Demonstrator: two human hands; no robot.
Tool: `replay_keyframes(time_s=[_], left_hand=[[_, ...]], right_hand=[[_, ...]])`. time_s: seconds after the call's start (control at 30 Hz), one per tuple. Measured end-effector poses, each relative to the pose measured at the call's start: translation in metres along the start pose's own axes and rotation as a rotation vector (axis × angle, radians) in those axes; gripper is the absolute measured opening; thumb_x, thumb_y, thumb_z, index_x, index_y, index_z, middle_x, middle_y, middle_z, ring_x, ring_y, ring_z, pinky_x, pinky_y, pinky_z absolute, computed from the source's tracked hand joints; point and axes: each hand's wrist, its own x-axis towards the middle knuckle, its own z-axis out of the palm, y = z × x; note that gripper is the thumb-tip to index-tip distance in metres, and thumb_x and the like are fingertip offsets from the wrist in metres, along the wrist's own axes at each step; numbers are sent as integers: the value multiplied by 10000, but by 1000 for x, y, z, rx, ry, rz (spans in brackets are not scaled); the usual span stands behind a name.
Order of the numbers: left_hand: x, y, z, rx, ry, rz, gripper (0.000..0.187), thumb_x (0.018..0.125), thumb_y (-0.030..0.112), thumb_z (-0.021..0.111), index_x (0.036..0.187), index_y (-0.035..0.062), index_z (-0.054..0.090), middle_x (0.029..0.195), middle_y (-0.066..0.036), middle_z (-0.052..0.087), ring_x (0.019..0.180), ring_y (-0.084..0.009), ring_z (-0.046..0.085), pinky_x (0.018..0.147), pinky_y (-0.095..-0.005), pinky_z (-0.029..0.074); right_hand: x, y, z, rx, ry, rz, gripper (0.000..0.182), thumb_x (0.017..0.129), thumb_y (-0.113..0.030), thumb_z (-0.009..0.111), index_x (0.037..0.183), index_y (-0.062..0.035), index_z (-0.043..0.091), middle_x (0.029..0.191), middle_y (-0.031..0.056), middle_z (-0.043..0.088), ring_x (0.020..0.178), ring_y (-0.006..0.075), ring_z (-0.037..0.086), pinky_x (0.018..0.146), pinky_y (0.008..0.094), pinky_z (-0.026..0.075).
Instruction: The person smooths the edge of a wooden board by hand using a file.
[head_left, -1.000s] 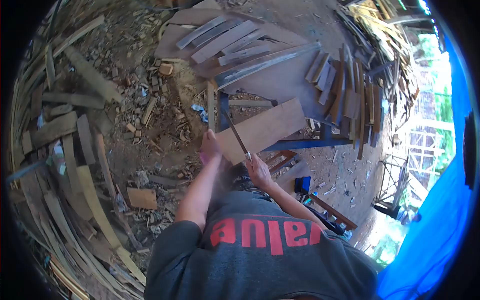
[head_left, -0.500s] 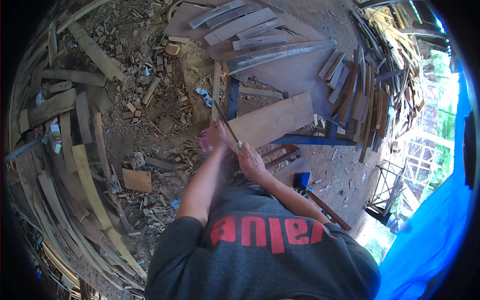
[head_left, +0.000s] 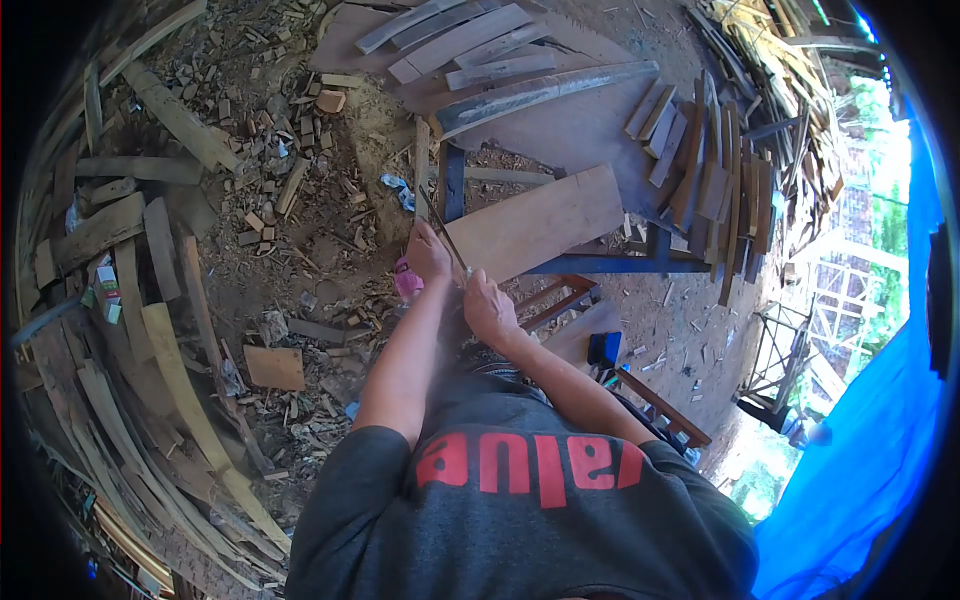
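Note:
A wide, flat wooden board (head_left: 545,225) lies slanted across a dark blue frame. Along its left end runs a long thin dark tool (head_left: 442,232), perhaps a saw or file. My right hand (head_left: 490,310) is closed round the near end of this tool, by the board's lower left corner. Beside the board's left end, just left of the tool, is my left hand (head_left: 429,254), its fingers closed; what they grip is hidden. Both forearms reach forward from the dark shirt.
The blue frame (head_left: 620,264) stands under the board. Beyond it, a curved plank (head_left: 545,98) and cut pieces (head_left: 460,43) lie on a sheet. Stacked strips (head_left: 735,190) are at right. Offcuts (head_left: 275,369) litter the ground at left, near long planks (head_left: 190,385). A blue tarp (head_left: 860,450) hangs right.
The view has shifted slightly, so board and surroundings appear a little further up and left. My right hand has moved slightly back towards my body relative to the board, still holding the tool.

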Motion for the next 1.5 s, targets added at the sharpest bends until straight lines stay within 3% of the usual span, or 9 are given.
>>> replay_keyframes(time_s=[0.23, 0.53, 0.77, 0.87, 1.03, 1.07, 1.2, 1.27, 1.5], left_hand=[[3, 11, -18, 91, -157, 53, 700, 942, 586, 331, 869, -9, 692, 809, -279, 650, 799, -464, 629, 706, -533, 470], [13, 4, -8, 234, -93, 78, 521, 972, 433, 381, 877, 23, 688, 796, -255, 651, 801, -451, 626, 701, -509, 488], [0, -1, -9, 190, -58, 233, 547, 978, 444, 349, 914, 15, 683, 818, -270, 647, 800, -463, 617, 685, -515, 491], [-6, 5, -15, 138, -213, 122, 602, 982, 484, 314, 1008, -7, 661, 915, -274, 649, 879, -449, 618, 746, -500, 489], [-6, 3, -2, -130, -34, 121, 689, 956, 576, 339, 967, -24, 679, 954, -240, 678, 918, -406, 640, 841, -458, 470], [-2, -4, -6, -74, -143, 87, 695, 961, 567, 336, 1034, -43, 661, 1074, -242, 657, 1002, -421, 614, 867, -451, 473], [-13, 6, -21, 89, -314, -121, 651, 965, 546, 342, 1063, -22, 643, 1056, -268, 645, 992, -419, 601, 825, -478, 474], [-16, -17, -7, 74, -211, 97, 534, 996, 430, 327, 994, -13, 625, 985, -285, 591, 871, -459, 577, 778, -511, 466], [-29, -30, 7, 213, 149, 292, 392, 953, 334, 426, 828, 7, 602, 834, -245, 557, 730, -411, 564, 643, -521, 457]], right_hand=[[-5, 4, 5, -20, 52, -73, 192, 920, -164, 462, 981, 17, 436, 889, 305, 603, 790, 478, 628, 697, 532, 520], [9, -11, -2, 86, -18, -42, 160, 890, -98, 434, 1007, 9, 422, 960, 340, 593, 898, 508, 599, 785, 550, 485], [9, -1, 3, 44, 9, -17, 154, 895, -111, 446, 1004, -3, 437, 907, 305, 616, 845, 485, 628, 750, 541, 505], [9, -1, 15, 59, 65, -5, 149, 916, -134, 440, 998, -10, 454, 898, 300, 619, 823, 475, 634, 741, 532, 512], [6, -5, 33, 41, 215, 2, 163, 938, -155, 416, 1006, -14, 462, 896, 298, 608, 827, 459, 633, 726, 528, 512], [4, -2, 37, 34, 205, 22, 163, 938, -155, 416, 1006, -14, 462, 896, 298, 608, 827, 459, 633, 726, 528, 512], [-2, -3, 35, 11, 190, 61, 159, 918, -146, 432, 1008, -18, 461, 929, 289, 607, 831, 459, 630, 724, 522, 512], [-7, 3, 31, -11, 193, 67, 161, 911, -145, 438, 1008, -18, 459, 936, 284, 607, 832, 460, 629, 726, 519, 512], [-16, 20, 31, -70, 187, 4, 149, 887, -129, 482, 978, -12, 470, 921, 259, 602, 842, 439, 630, 723, 517, 509]])
